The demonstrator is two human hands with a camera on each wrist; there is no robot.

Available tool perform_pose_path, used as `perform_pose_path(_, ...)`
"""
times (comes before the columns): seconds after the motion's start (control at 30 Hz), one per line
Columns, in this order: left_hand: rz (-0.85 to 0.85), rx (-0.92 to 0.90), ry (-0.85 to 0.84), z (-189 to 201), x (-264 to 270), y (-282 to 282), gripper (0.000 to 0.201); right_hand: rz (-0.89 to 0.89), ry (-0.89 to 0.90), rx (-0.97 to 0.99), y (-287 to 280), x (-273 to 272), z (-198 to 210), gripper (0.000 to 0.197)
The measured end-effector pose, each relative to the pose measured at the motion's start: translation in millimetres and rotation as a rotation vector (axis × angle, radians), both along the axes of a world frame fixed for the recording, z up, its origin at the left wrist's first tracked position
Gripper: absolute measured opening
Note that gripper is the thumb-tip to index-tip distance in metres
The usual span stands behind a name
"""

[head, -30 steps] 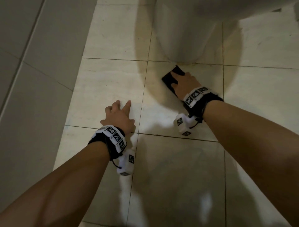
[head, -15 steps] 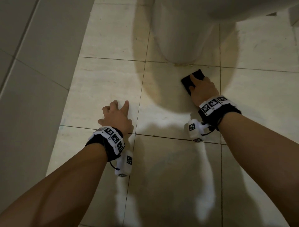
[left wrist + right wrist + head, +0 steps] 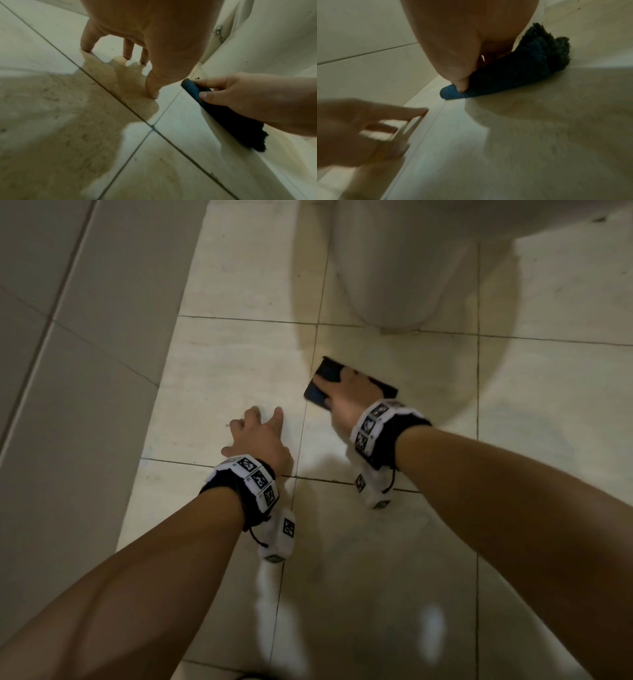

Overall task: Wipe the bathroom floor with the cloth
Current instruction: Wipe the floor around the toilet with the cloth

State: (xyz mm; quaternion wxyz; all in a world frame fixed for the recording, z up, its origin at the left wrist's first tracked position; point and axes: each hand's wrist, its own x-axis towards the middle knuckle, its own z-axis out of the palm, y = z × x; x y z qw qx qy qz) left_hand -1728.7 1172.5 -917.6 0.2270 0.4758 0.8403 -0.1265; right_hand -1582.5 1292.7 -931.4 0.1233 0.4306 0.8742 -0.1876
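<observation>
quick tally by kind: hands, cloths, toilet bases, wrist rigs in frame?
Hands: 2, the left hand with fingertips on the floor, the right hand pressing on the cloth
Cloths: 1, dark blue cloth, folded, flat on the floor
Toilet bases: 1, toilet base
Wrist rigs: 2, left wrist rig, right wrist rig
Total: 6

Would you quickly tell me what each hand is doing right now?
Left hand: open, fingertips propped on the floor.
Right hand: pressing the cloth to the floor, thumb curled over its edge.
</observation>
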Motion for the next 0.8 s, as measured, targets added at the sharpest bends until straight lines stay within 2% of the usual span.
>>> perform_pose_path(0.17, -0.066, 0.006, 0.032, -11, -7, 1, 0.074, 0.065, -0.045, -0.057, -61, 2, 8, 0.053)
perform_pose_path(0.33, -0.112, 0.002, 0.082, -20, -12, 2, 0.068, 0.061, -0.037, -0.100, -94, 35, 8, 0.052)
perform_pose_path(0.47, -0.154, -0.037, 0.115, -14, -8, 5, 0.063, -0.027, -0.003, -0.090, -93, 74, 6, 0.051)
perform_pose_path(0.63, -0.148, -0.034, 0.140, -10, 7, 3, 0.071, -0.220, 0.017, -0.010, -79, 142, 3, 0.049)
perform_pose_path(0.8, -0.135, -0.047, 0.165, -7, 16, 0, 0.063, -0.362, -0.015, 0.029, -67, 201, -1, 0.051)
